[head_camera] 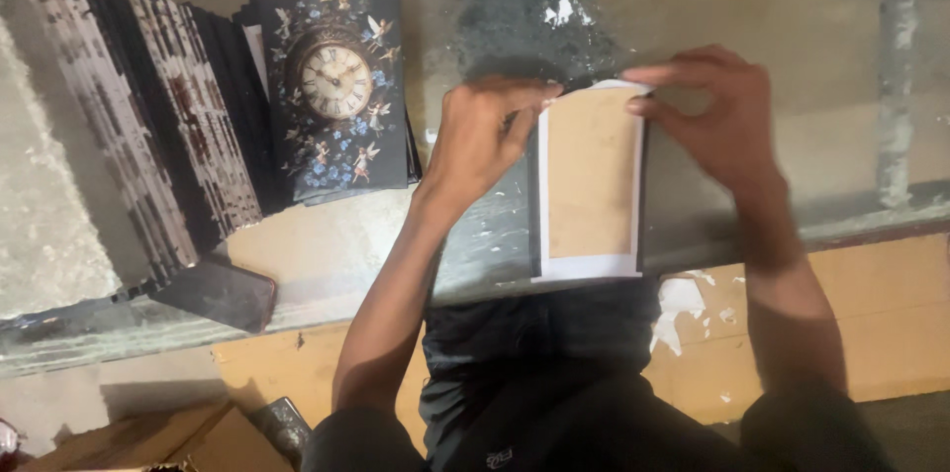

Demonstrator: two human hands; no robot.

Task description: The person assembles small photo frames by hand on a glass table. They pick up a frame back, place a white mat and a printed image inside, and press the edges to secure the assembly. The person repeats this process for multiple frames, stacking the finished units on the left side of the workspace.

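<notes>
- A tall rectangular board panel (591, 180), matte brown in the middle with a white paper border folded around its edges, lies flat on the glass tabletop (792, 86), its near end at the table's front edge.
- The left hand (482, 141) pinches the panel's far left corner, fingers closed on the white edge.
- The right hand (714, 116) presses the far right corner, fingertips curled onto the border.
- To the left, a stack of dark printed covers (341, 86) shows a clock face ringed with blue flowers and small winged figures.
- Further left, more covers (148, 126) lie fanned in overlapping rows.
- A dark phone (223, 292) rests near the table's front edge.
- The glass is scratched, smeared and flecked with white scraps; brown cardboard (871, 324) lies below.
</notes>
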